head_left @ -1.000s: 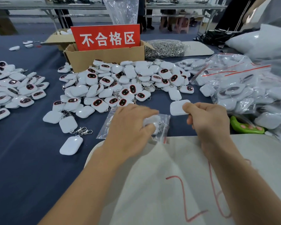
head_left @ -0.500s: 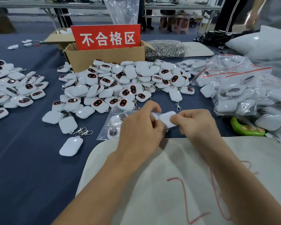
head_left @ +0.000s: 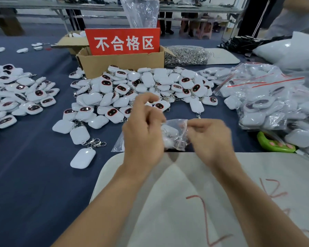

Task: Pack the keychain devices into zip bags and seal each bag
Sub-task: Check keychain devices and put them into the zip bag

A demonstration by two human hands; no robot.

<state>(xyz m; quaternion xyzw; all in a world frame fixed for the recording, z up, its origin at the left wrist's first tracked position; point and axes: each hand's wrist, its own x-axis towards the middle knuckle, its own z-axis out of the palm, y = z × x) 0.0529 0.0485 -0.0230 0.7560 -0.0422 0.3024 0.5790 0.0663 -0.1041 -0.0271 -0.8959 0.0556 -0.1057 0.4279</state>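
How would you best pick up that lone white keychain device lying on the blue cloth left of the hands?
Pinch the lone keychain device across its two long sides, coming from above. It lies flat on the blue cloth with bare cloth on both sides. Its metal clasp at the far end looks loose and lies beside a neighbour's, so probably a poorer handle.

The box [head_left: 121, 65] sits behind the centre pile [head_left: 146, 82]. Right of it lie packed bags [head_left: 264, 104], left a second pile [head_left: 16, 93].

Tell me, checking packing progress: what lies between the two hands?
Head view: a zip bag holding a white device, gripped by left hand and right hand.
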